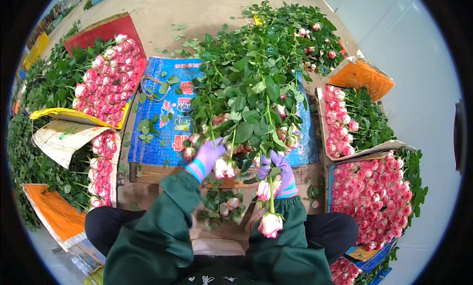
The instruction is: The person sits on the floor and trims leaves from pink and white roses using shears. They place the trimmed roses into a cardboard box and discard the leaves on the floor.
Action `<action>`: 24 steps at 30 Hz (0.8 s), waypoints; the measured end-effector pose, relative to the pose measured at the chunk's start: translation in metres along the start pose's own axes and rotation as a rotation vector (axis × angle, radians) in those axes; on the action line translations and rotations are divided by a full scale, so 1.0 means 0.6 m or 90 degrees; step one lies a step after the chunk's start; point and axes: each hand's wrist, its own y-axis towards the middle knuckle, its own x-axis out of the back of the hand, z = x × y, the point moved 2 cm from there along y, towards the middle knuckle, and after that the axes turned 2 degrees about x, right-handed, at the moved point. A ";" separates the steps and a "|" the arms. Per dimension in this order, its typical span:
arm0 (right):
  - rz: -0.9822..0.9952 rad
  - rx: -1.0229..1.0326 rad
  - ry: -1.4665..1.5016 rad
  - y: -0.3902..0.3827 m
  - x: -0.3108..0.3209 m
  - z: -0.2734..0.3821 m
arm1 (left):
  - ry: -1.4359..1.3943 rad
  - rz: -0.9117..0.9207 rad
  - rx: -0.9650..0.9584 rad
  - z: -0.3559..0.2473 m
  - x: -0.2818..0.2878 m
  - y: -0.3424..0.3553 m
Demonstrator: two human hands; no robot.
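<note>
My left hand (pixel 209 158), in a purple glove with a blue and pink cuff, is closed around a rose stem at the pile's near edge. Pink-and-white rose heads (pixel 224 168) hang right beside its fingers. My right hand (pixel 281 172), gloved alike, grips a leafy rose stem; a rose bloom (pixel 271 225) dangles head down below it, over my lap. Another rose head (pixel 266 190) rests against that hand, and whether it is held too I cannot tell. Both hands work at a large heap of leafy roses (pixel 246 88), stems pointing away, lying on a blue printed sheet (pixel 160 112).
Packed rose bundles (pixel 108 80) with red, yellow and orange dividers line the left. More bundles (pixel 372 199) stand at the right beside a pale wall (pixel 414 48). Loose heads and leaves (pixel 224 206) lie on the floor between my legs. A looped cord (pixel 155 90) lies on the sheet.
</note>
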 end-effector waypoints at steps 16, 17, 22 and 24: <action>-0.174 0.076 -0.135 0.008 0.046 -0.021 | -0.137 0.233 0.102 -0.058 -0.076 0.027; -0.195 0.070 -0.118 0.010 0.053 -0.015 | -0.109 0.220 0.157 -0.078 -0.071 0.014; -0.174 0.108 -0.303 0.023 0.066 -0.011 | 0.071 0.263 0.144 -0.162 -0.077 -0.087; -0.121 0.156 -0.312 0.030 0.039 -0.026 | 0.256 0.230 0.036 -0.179 -0.080 -0.109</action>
